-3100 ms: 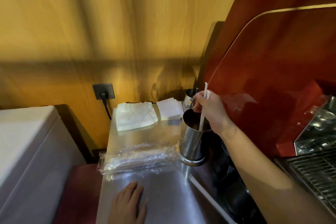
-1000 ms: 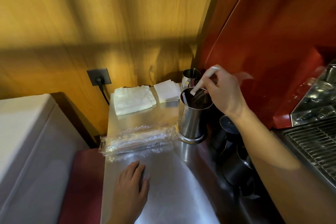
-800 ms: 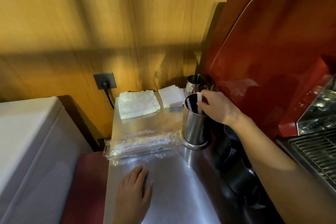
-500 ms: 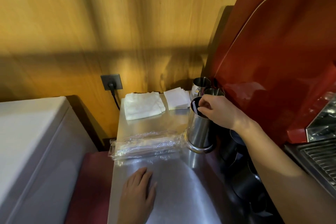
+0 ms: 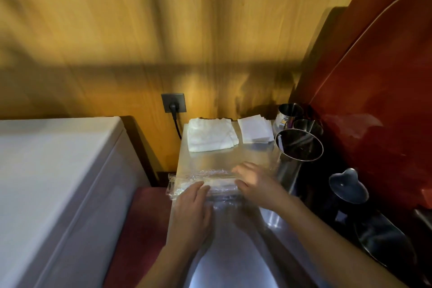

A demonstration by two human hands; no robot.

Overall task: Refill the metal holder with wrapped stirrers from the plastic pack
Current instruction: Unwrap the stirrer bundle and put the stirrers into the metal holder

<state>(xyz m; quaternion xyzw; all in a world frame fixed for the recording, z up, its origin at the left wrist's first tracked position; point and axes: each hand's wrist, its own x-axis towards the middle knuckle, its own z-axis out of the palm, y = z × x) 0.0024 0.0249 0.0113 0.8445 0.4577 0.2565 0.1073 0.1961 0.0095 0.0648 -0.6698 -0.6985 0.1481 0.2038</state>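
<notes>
The clear plastic pack (image 5: 210, 176) of wrapped stirrers lies across the steel counter (image 5: 224, 158), its left end hanging over the counter's edge. My left hand (image 5: 191, 213) rests on the pack's near left part and holds it down. My right hand (image 5: 254, 184) grips the pack's right end, thumb on the near side and fingers on the far side. The tall metal holder (image 5: 287, 170) stands upright just right of my right hand. Its dark inside is blurred, so I cannot make out its contents.
A folded white cloth (image 5: 210, 135) and a stack of paper napkins (image 5: 254, 132) lie at the back of the counter. Two small metal cups (image 5: 289, 112) stand behind the holder. Dark pitchers (image 5: 348, 187) and the red machine (image 5: 374, 100) fill the right. A white appliance (image 5: 58, 182) stands left.
My right hand has left the holder's mouth and come down onto the pack's right end, without the stirrer it held before. My left hand has moved forward from the bare counter onto the pack.
</notes>
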